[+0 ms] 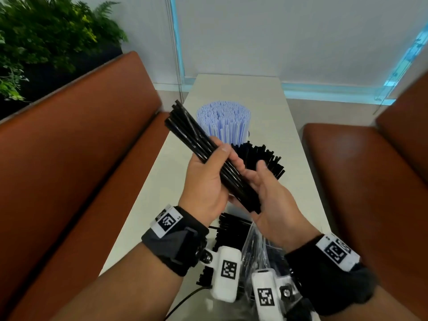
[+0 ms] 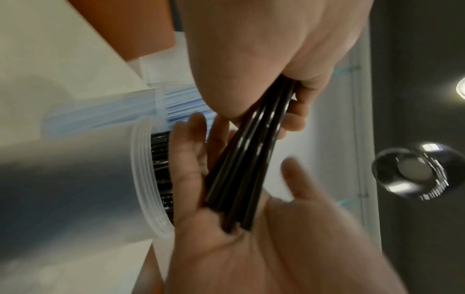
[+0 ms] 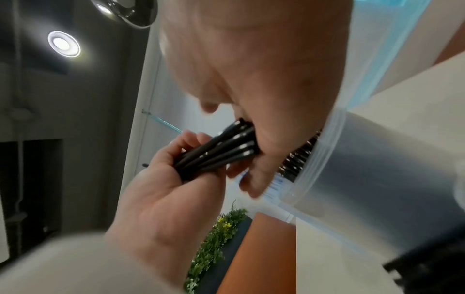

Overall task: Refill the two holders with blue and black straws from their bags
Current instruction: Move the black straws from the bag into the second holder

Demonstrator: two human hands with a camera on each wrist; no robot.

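Observation:
My left hand [image 1: 208,177] grips a bundle of black straws [image 1: 196,133] around its middle, tilted up to the far left above the table. My right hand [image 1: 264,193] is open, its palm against the bundle's lower ends [image 2: 239,214], thumb raised. Behind the hands stands a clear holder [image 1: 264,158] with black straws fanned out in it. Further back, a second holder is packed with blue straws [image 1: 223,119]. In the right wrist view, the left hand's fingers [image 3: 191,143] curl over the bundle [image 3: 219,153]. The bag of black straws [image 1: 231,230] lies below my wrists.
A crumpled clear plastic bag [image 1: 254,244] lies at the near end of the narrow white table [image 1: 231,89]. Brown benches flank it on the left [image 1: 81,147] and right [image 1: 359,170]. A green plant [image 1: 46,38] is at the far left.

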